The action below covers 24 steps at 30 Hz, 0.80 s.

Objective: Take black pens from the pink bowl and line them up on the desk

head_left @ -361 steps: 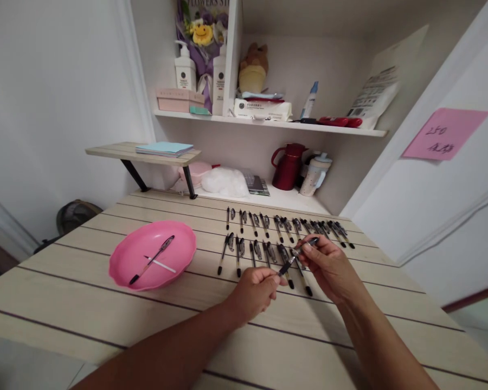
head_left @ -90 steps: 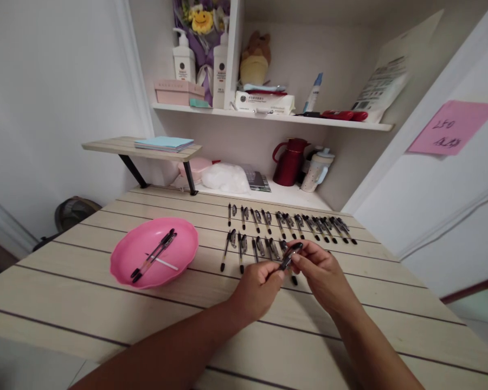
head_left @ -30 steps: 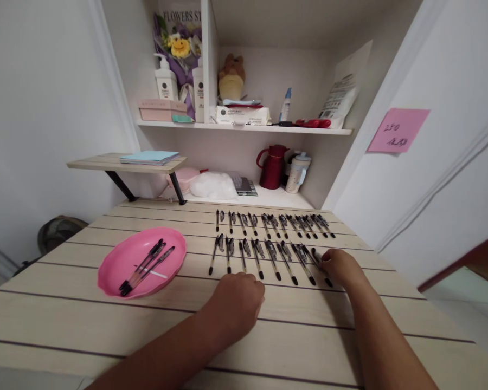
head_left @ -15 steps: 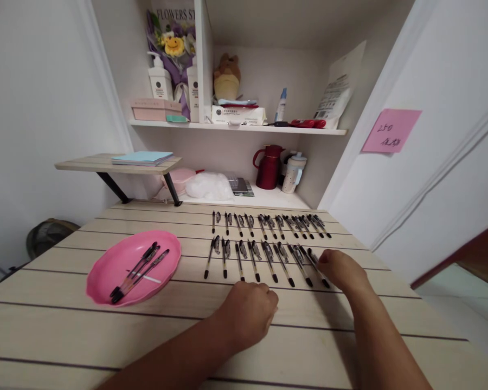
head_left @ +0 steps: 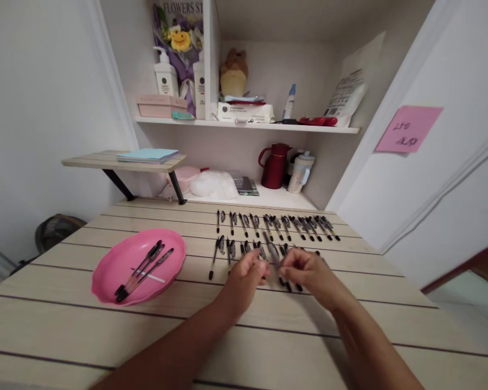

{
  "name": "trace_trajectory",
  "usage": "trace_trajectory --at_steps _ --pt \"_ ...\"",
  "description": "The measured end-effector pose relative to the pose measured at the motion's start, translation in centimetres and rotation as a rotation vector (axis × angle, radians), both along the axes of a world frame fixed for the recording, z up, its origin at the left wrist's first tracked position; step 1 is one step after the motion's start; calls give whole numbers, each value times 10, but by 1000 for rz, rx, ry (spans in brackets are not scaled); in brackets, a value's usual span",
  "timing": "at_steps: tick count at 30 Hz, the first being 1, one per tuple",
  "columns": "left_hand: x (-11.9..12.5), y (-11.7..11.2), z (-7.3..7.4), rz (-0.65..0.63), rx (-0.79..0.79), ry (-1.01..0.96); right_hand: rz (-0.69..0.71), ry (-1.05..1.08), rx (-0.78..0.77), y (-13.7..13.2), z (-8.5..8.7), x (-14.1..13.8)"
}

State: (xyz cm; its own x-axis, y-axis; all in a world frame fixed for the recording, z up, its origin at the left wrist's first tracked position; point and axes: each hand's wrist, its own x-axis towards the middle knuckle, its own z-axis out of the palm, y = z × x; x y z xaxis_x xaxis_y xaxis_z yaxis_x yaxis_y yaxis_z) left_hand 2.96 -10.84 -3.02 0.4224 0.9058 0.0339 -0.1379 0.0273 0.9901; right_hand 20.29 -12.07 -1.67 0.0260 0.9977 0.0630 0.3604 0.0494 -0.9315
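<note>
My left hand (head_left: 246,275) and my right hand (head_left: 306,272) are raised together just above the wooden table (head_left: 146,325). Both pinch a black pen (head_left: 273,254), which is blurred by motion. Two rows of black pens and loose caps lie on the table: the near row (head_left: 228,249) runs under my fingers and the far row (head_left: 276,223) lies beyond it. A pink bowl (head_left: 106,273) to the left holds three capped pens (head_left: 144,264) and a thin white refill.
A small riser shelf with blue notebooks (head_left: 146,156) stands at the back left. A red jug (head_left: 274,165) and a white cup (head_left: 301,172) sit in the alcove. A pink sticky note (head_left: 409,129) hangs on the right wall. A fan (head_left: 57,227) stands left of the table.
Both hands rose off the table and came together around a pen from the near row. Since three seconds ago, the bowl went from two pens to three.
</note>
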Motion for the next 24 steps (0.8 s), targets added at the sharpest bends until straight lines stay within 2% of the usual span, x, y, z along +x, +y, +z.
trace_trajectory --at_steps 1,4,7,11,13,16,24 --pt "0 3 0 15 -67 -88 94 84 -13 -2 -1 -15" --pt "-4 8 1 40 -171 -226 182 174 1 -3 -3 -40" --pt "-8 9 3 92 -190 -179 75 230 34 -1 -3 -31" --pt "-8 0 5 -98 -152 4 -142 460 41 1 1 -7" --pt "-7 -4 3 -170 -80 93 -165 593 30 1 3 -2" --pt "-6 -8 0 -204 6 194 -183 700 65 0 3 -5" --pt "-8 -6 0 -182 101 292 -174 688 105 -3 6 -10"
